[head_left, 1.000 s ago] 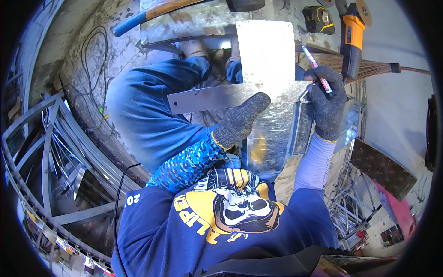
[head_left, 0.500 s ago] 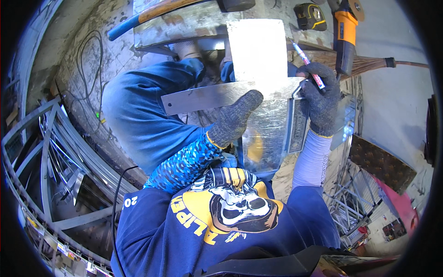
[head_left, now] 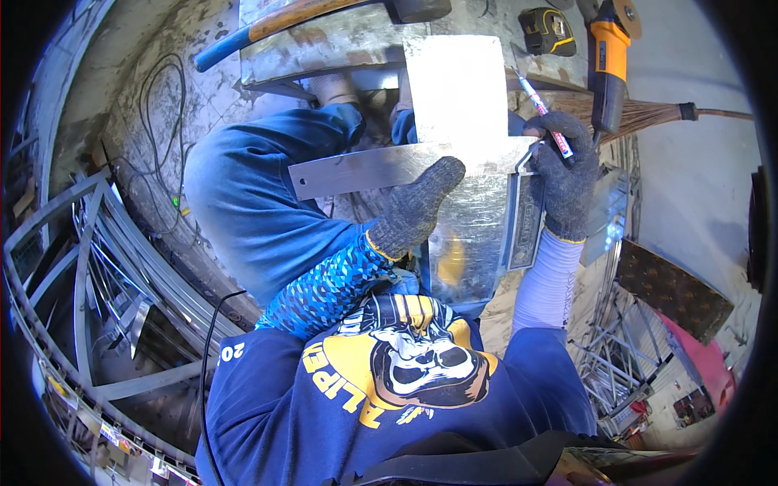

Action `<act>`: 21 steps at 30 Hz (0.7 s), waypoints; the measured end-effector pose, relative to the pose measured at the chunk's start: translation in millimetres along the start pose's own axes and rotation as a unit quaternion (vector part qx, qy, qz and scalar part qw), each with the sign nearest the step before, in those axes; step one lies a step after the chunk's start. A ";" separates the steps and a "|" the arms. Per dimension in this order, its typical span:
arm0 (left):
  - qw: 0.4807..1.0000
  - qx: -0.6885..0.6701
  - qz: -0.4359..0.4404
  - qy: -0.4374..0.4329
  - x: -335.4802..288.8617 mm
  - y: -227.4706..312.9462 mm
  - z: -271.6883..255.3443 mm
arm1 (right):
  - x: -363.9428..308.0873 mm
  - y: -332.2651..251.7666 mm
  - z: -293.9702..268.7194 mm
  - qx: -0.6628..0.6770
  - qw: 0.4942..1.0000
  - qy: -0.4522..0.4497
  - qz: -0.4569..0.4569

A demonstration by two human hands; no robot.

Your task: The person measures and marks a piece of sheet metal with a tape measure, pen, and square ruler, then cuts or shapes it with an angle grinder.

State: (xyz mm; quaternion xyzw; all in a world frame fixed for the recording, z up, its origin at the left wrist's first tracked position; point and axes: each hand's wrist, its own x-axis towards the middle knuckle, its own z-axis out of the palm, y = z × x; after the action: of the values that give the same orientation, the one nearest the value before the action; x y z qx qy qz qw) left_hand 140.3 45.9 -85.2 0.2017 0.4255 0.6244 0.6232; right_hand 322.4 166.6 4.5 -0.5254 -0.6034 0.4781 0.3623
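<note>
The gloved left hand (head_left: 417, 206) presses its fingers flat together on a steel ruler (head_left: 365, 170) lying crosswise over the lengthwise sheet-metal strip (head_left: 466, 154) on the lap, while the right hand (head_left: 563, 174), nearer the ruler's right end, pinches a marker (head_left: 541, 109).

A scuffed concrete floor (head_left: 162, 121) carries a yellow angle grinder (head_left: 608, 69), tape measure (head_left: 547, 31), straw broom (head_left: 640, 117) and black cable (head_left: 154, 89).

Grinder: orange angle grinder (head_left: 609, 61) just beyond your right hand.
Tape: tape measure (head_left: 545, 28) beside it.
Hammer: hammer (head_left: 308, 16) far above your left.
</note>
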 end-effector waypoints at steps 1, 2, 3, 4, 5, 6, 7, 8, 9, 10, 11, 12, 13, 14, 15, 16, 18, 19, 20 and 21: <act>1.000 -0.020 -0.018 0.004 -2.5 -2.4 -0.2 | 0.0 -0.3 -0.4 -0.002 1.000 -0.007 0.007; 0.999 -0.029 -0.027 0.007 -3.7 -4.3 -0.6 | 0.1 -0.5 -0.9 -0.003 1.000 -0.013 0.015; 0.999 -0.039 -0.036 0.009 -4.9 -5.9 -0.7 | 0.0 -0.3 -0.4 -0.003 1.000 -0.013 0.015; 0.999 -0.036 -0.009 0.004 -5.4 -6.5 -1.6 | 0.3 -0.1 0.0 0.002 1.000 -0.009 0.003; 0.999 -0.032 0.017 -0.004 -5.1 -7.2 -2.7 | 0.4 0.0 0.2 0.007 1.000 -0.005 -0.008; 0.999 -0.033 0.018 -0.001 -4.9 -7.8 -3.4 | 0.6 0.2 0.7 0.007 1.000 -0.005 -0.008; 1.000 -0.005 0.026 -0.012 -3.3 -8.3 -5.4 | 0.8 0.1 0.8 0.006 1.000 -0.005 -0.008; 0.999 0.010 0.029 -0.017 -2.5 -9.2 -6.1 | 0.8 0.0 1.0 0.007 1.000 0.001 -0.005; 0.999 0.024 0.033 -0.022 -1.7 -10.2 -7.0 | 0.8 0.1 1.4 0.004 1.000 -0.004 -0.008; 1.000 0.003 0.016 -0.012 -1.3 -11.6 -6.7 | 0.6 0.0 1.6 0.011 1.000 -0.003 -0.006; 1.000 -0.008 0.007 -0.007 -1.6 -12.1 -7.1 | 0.6 0.0 1.7 0.023 1.000 0.003 0.001; 1.000 -0.018 -0.001 -0.002 -1.7 -12.5 -6.6 | 0.6 0.1 1.8 0.019 1.000 -0.001 -0.003; 1.000 0.007 0.016 0.000 -2.8 -11.9 -6.2 | 0.5 0.2 1.9 0.018 1.000 -0.001 -0.008; 1.000 0.020 0.024 0.000 -3.2 -10.6 -5.3 | 0.7 0.6 1.9 0.016 1.000 0.000 -0.013; 0.999 0.033 0.032 0.000 -3.6 -8.6 -4.0 | 0.4 0.6 1.7 0.016 1.000 0.000 -0.012; 1.000 0.014 0.017 0.008 -3.4 -5.8 -2.1 | 0.2 0.9 1.5 0.016 1.000 0.000 -0.005; 1.000 -0.005 0.003 0.013 -1.0 1.6 2.0 | 0.3 1.8 1.4 0.014 1.000 0.001 0.000; 0.995 -0.064 -0.067 0.019 0.5 5.7 4.3 | 0.3 2.7 1.9 0.018 1.000 0.004 -0.004; 0.985 -0.138 -0.099 0.010 2.4 9.5 7.1 | 0.4 3.2 1.6 0.021 1.000 0.007 -0.008; 0.982 -0.127 -0.139 0.020 4.2 13.0 9.8 | -0.6 3.3 1.0 0.022 1.000 0.007 0.002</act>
State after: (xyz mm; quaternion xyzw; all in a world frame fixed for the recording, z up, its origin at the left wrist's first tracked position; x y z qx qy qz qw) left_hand 139.5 54.5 -70.8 0.0475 0.3790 0.5844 0.7159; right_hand 322.5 165.8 1.1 -0.5217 -0.5892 0.4881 0.3774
